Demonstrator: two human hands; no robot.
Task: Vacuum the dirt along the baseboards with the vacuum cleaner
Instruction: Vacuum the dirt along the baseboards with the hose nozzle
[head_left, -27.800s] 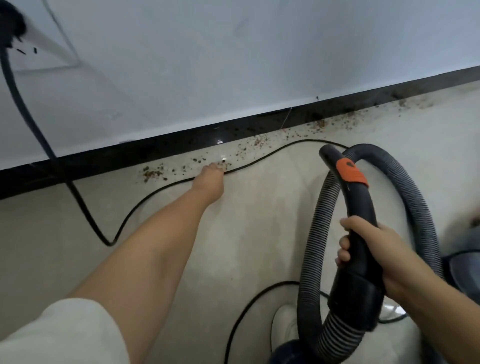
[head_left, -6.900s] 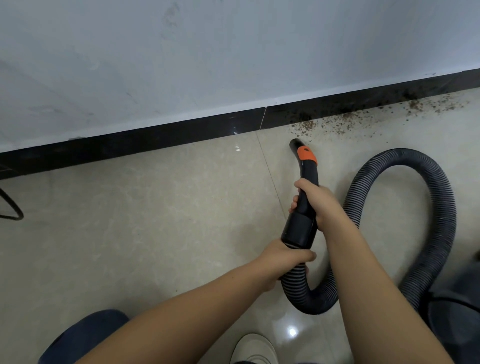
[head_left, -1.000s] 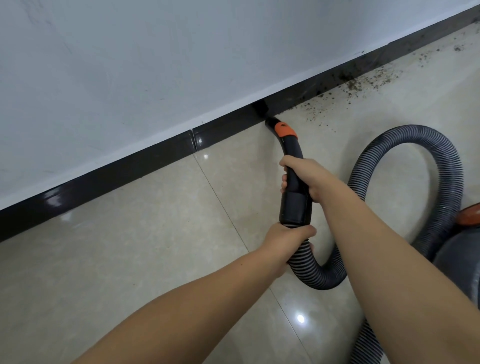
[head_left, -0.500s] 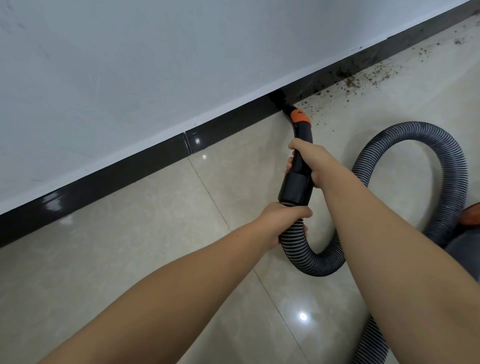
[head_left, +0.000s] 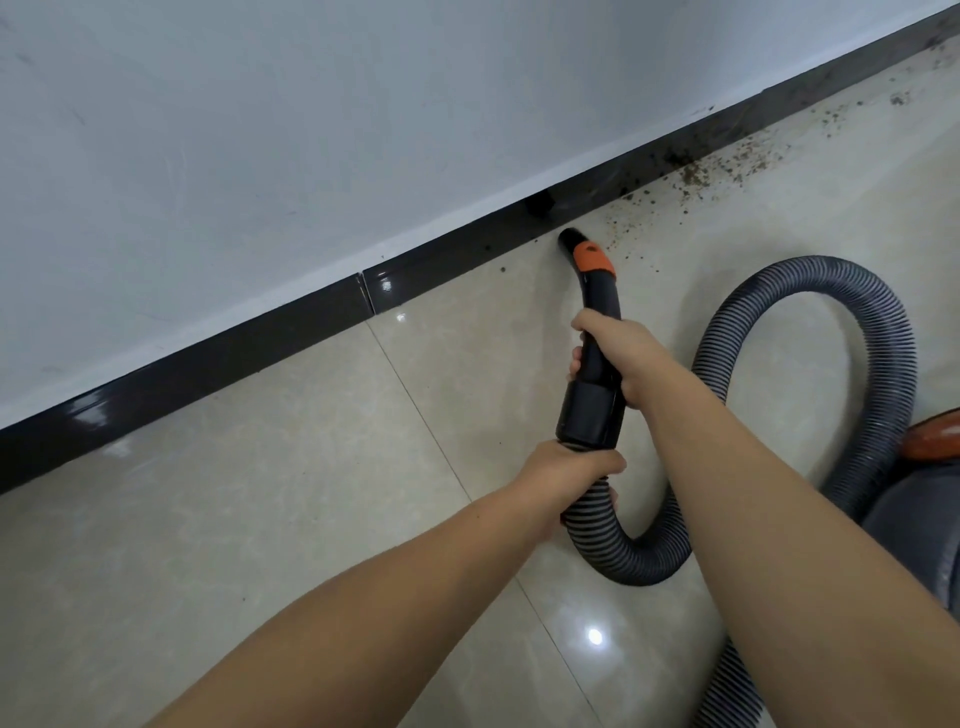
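Both hands, left hand (head_left: 563, 475) and right hand (head_left: 618, 353), grip the wand (head_left: 597, 312), now off the baseboard (head_left: 249, 348)

No readable text, label, brand or number shows anywhere.

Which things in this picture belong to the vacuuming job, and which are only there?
Job:
- nozzle handle, gripped by right hand
- ribbed hose, held by left hand
- dirt along baseboard
- vacuum body

Only there:
- white wall
- floor tiles
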